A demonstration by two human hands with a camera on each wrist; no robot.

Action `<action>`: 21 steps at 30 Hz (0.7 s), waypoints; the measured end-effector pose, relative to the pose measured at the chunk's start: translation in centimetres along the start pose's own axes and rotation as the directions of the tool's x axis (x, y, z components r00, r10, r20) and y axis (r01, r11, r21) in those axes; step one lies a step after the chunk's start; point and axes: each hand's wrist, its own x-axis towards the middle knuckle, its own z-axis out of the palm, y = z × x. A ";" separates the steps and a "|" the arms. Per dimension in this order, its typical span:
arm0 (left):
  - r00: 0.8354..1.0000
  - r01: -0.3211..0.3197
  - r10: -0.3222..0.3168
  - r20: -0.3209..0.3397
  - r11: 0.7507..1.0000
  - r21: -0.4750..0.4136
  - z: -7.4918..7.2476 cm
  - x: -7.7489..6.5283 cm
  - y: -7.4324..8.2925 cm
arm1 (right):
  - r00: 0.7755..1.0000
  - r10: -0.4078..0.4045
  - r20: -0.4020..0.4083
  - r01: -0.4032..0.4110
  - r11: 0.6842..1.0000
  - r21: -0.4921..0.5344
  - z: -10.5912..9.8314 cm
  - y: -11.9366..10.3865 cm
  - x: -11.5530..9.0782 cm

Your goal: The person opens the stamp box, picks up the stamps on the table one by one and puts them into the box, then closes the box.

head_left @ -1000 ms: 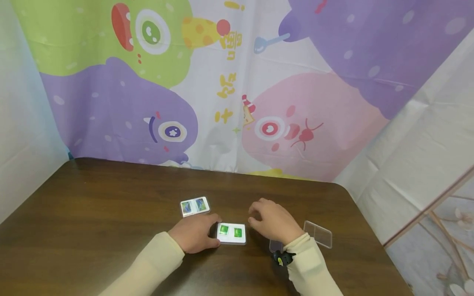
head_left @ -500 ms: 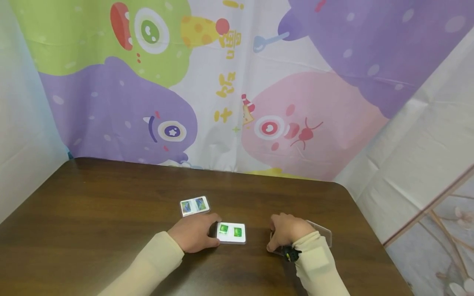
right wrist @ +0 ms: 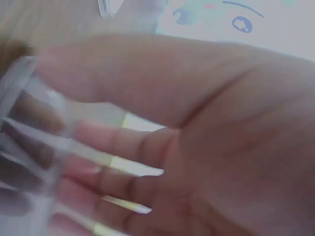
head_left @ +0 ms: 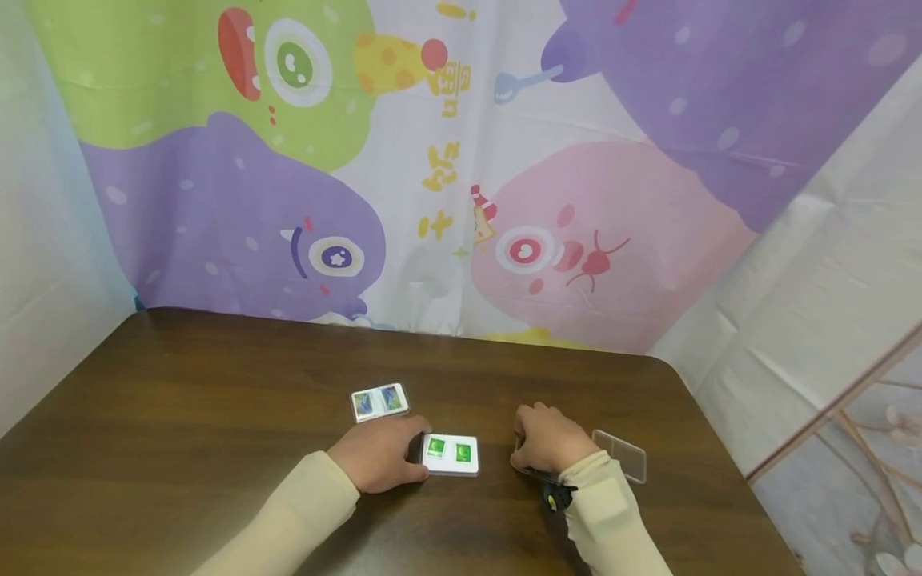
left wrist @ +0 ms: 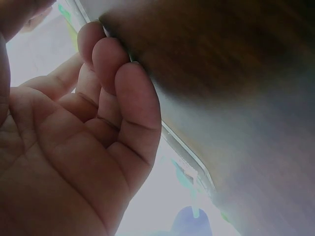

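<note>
A small flat case, white with two green pictures on its face, lies at the middle of the table. My left hand grips its left end between thumb and fingers; the left wrist view shows the fingers curled. My right hand, to the right of the case, pinches a clear plastic cover between thumb and fingertips. In the head view the hand hides most of that cover. Behind my left hand lies a second case with two blue-green pictures.
Another clear plastic cover lies on the table just right of my right wrist. The brown wooden table ends at a printed cartoon curtain at the back. White cloth hangs along the right side.
My right hand has moved right to the nearer clear cover, taken hold of it and come slightly back left with it. The left hand and the case it grips have stayed in place.
</note>
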 end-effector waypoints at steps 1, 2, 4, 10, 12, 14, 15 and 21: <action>1.000 -0.003 0.003 -0.002 1.000 0.001 0.0 0.0 0.0 | 1.000 -0.017 -0.022 0.018 1.000 0.016 0.2 0.0 0.1; 1.000 -0.004 0.004 -0.003 1.000 -0.002 0.0 0.0 -0.1 | 0.999 -0.034 -0.038 0.035 0.999 0.027 0.3 0.0 0.3; 1.000 -0.005 0.005 -0.003 1.000 -0.008 0.0 0.0 -0.1 | 0.997 -0.059 -0.049 0.061 0.997 0.043 0.5 0.1 0.4; 1.000 -0.005 0.005 -0.004 1.000 0.000 0.2 0.0 -0.1 | 0.999 0.020 0.047 -0.021 1.000 0.019 -0.3 0.7 -0.2; 1.000 -0.003 0.003 -0.002 1.000 0.005 0.2 0.0 -0.1 | 0.996 0.056 0.071 -0.055 0.998 -0.003 -0.6 0.8 -0.4; 1.000 -0.003 0.003 -0.001 1.000 0.007 0.3 0.1 -0.2 | 0.995 0.073 0.075 -0.072 0.997 -0.015 -0.7 0.8 -0.6; 1.000 -0.002 0.002 0.000 1.000 0.006 0.3 0.1 -0.2 | 0.994 0.077 0.072 -0.076 0.997 -0.019 -0.7 0.8 -0.6; 1.000 0.001 -0.001 0.003 1.000 0.001 0.1 0.0 -0.2 | 0.999 0.050 0.019 -0.050 0.999 -0.006 -0.3 0.8 0.0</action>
